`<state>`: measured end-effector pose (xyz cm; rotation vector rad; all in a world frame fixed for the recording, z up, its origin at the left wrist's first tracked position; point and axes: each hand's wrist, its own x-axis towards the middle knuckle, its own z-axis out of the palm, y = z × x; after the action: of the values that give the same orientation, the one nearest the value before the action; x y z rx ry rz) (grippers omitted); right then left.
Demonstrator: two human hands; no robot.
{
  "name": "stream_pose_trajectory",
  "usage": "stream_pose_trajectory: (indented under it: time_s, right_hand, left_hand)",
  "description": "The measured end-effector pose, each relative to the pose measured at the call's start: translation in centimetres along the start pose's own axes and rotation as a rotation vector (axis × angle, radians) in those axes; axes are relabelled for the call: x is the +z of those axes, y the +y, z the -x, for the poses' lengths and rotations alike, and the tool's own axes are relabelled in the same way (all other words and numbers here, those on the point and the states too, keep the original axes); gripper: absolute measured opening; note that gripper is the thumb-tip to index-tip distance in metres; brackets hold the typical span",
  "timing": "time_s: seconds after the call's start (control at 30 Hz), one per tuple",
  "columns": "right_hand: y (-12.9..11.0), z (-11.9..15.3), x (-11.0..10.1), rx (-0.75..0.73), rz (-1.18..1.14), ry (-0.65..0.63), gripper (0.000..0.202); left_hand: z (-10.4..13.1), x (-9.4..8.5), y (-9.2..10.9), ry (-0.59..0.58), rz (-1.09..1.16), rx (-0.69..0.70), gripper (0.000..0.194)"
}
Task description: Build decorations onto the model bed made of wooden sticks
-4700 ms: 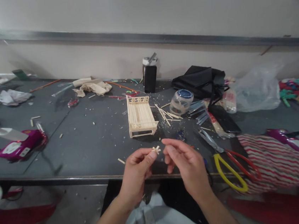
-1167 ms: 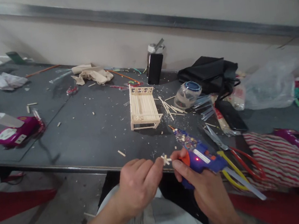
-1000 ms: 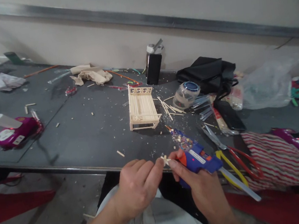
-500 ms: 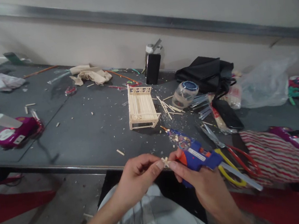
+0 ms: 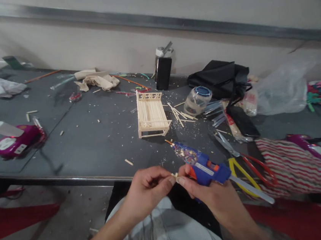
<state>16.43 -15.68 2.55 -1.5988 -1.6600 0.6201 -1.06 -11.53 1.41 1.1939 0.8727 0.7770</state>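
Small wood-stick pc (image 5: 174, 175), partly hidden by fingers, is pinched btwn fingertips of person's L hand (image 5: 150, 184) and R hand (image 5: 203, 186), at near edge of table (image 5: 89, 152); R hand also grips blue glue gun (image 5: 206, 170), its tip lying btwn pc and mini stick bed (image 5: 151, 113). Loose sticks (image 5: 177, 114), blue-lidded jar (image 5: 197, 102) R of bed; black bag (image 5: 216, 76) behind jar; scissors (image 5: 228, 145), striped cloth (image 5: 294, 165) near R hand

The glue gun (image 5: 208, 171) is blue and orange, the wood piece (image 5: 174, 175) and small bed (image 5: 152, 115) cream; right, yellow-and-red-handled scissors (image 5: 235, 153), a cloth (image 5: 294, 167) striped red and beige.
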Motion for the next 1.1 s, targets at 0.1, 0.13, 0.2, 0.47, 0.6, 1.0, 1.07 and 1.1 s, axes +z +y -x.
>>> stream_pose_trajectory:
  time_s: [0.1, 0.13, 0.2, 0.47, 0.6, 1.0, 1.07, 1.1]
  right_hand:
    - [-0.1, -0.1, -0.4, 0.024, -0.024, -0.009, 0.021]
    - [-0.2, -0.1, -0.7, 0.040, -0.034, 0.003, 0.022]
    - [-0.3, 0.3, -1.4, 0.081, -0.053, 0.043, 0.025]
    - [-1.2, 3.2, -2.1, 0.192, -0.115, 0.111, 0.024]
    - [-1.5, 3.1, -1.5, 0.062, -0.106, -0.004, 0.025]
    - [-1.5, 3.0, -0.8, 0.038, -0.062, 0.046, 0.031]
    - [-1.5, 2.9, -0.8, 0.037, -0.060, 0.035, 0.032]
    - [-1.5, 2.9, -0.8, 0.036, -0.056, 0.036, 0.033]
  left_hand:
    - [0.1, 0.1, -0.3, 0.031, 0.082, -0.046, 0.025]
    - [0.1, 0.2, -0.5, 0.055, 0.120, -0.071, 0.027]
    - [0.1, 0.3, -0.8, 0.126, 0.205, -0.141, 0.030]
    - [-0.2, 0.4, -0.9, 0.335, 0.447, -0.252, 0.034]
    - [-0.2, 0.5, -0.8, 0.327, 0.447, -0.233, 0.034]
    - [-0.1, 0.5, -0.8, 0.335, 0.427, -0.237, 0.036]
    - [0.0, 0.5, -0.9, 0.333, 0.418, -0.231, 0.036]
    - [0.0, 0.5, -0.9, 0.331, 0.411, -0.229, 0.036]
